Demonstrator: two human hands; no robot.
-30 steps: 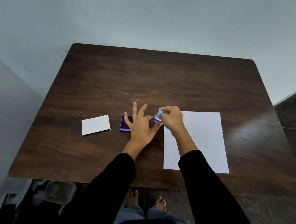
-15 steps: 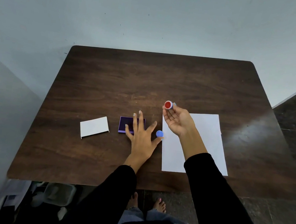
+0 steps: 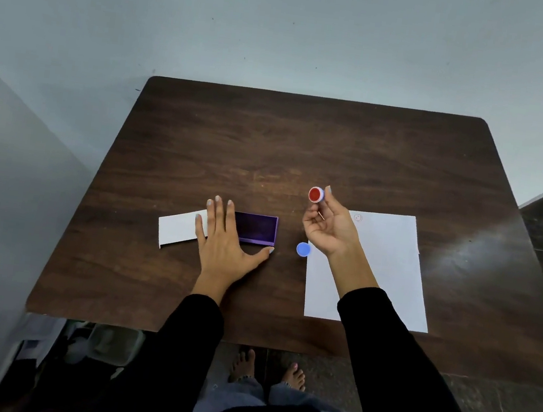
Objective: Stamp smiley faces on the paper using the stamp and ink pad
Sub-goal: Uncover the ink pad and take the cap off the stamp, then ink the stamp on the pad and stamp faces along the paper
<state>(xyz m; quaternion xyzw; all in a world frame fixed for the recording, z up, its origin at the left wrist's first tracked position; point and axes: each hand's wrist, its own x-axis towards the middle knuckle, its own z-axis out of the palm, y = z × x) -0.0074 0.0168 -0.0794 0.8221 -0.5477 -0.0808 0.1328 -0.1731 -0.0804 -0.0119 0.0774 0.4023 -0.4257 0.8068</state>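
The right hand [image 3: 327, 228], just right of centre in the frame, pinches the small round stamp [image 3: 316, 194] at its fingertips, palm up, with the red face turned toward the camera and clear of the table [image 3: 305, 148]. The left hand [image 3: 228, 247] lies flat with fingers spread, partly over the left end of the purple ink pad [image 3: 257, 227] and over the white lid [image 3: 178, 231] beside it, its thumb along the pad's near edge. The step in hand looks like inking: turn the stamp face down, bring it left over the pad, press squarely and briefly while the left hand steadies the tray, then lift straight up so the ink stays even. The pad tray is open, its dark inked surface exposed; nothing else lies in it. The blue cap [image 3: 303, 249] sits on the table just touching the paper's left edge. The paper [image 3: 392, 273], at centre right, carries a faint smiley mark [image 3: 358, 218] near its upper left corner.
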